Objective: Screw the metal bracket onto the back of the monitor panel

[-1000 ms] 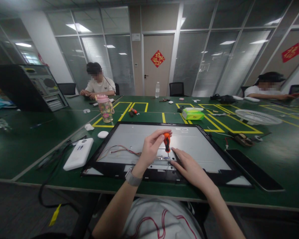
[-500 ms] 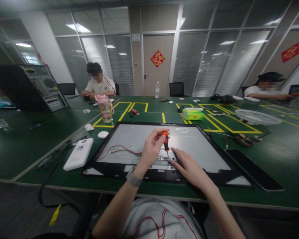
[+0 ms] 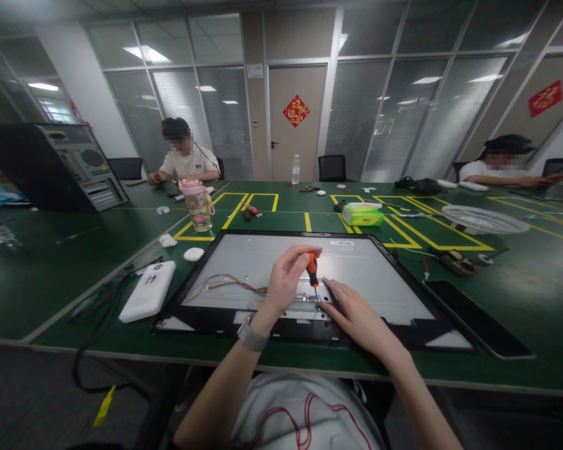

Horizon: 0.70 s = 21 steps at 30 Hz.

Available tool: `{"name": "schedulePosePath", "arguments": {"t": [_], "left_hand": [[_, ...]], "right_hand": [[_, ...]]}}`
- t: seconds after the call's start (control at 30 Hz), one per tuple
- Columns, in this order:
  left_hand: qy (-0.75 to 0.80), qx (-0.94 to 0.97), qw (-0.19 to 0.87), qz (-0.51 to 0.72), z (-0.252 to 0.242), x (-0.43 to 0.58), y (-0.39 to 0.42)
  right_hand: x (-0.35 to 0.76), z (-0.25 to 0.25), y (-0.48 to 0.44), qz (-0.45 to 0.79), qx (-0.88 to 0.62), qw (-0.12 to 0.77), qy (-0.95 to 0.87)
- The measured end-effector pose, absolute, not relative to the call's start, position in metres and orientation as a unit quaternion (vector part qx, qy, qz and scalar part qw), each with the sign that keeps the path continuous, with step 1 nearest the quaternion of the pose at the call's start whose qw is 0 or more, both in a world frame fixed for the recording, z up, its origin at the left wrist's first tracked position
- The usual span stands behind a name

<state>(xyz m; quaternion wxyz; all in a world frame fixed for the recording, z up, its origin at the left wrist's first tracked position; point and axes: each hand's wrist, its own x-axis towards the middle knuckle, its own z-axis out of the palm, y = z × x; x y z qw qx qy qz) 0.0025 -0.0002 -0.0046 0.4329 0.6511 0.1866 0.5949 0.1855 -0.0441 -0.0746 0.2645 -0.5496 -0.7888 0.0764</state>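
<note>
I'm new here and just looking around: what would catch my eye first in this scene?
At the centre, the left hand grips a small orange-handled screwdriver, tip down on a metal strip near the front edge of a big flat panel; the right hand lies flat beside it. The panel rests on a green table marked with yellow tape, with a pink-lidded bottle behind it to the left.

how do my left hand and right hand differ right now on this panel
The left hand is curled around the small orange-handled screwdriver, held upright; the right hand lies open and flat beside its tip. The left wrist wears a grey watch; the right wrist is bare. Both are over the black-framed grey monitor panel.
</note>
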Motion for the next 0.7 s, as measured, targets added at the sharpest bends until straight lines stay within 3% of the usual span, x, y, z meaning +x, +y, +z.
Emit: {"name": "schedulePosePath", "arguments": {"t": [0.3,0.47,0.7], "left_hand": [[0.2,0.643,0.442,0.593,-0.0062,0.0021,0.0001],[0.199,0.662,0.394,0.606,-0.0042,0.002,-0.0002],[0.182,0.639,0.454,0.594,-0.0063,0.0016,0.0007]], "right_hand": [[0.1849,-0.0717,-0.045,0.062,-0.554,0.223,-0.8],[0.1852,-0.0713,-0.0451,0.061,-0.552,0.224,-0.801],[0.1851,-0.0716,-0.0451,0.06,-0.554,0.227,-0.799]]}}
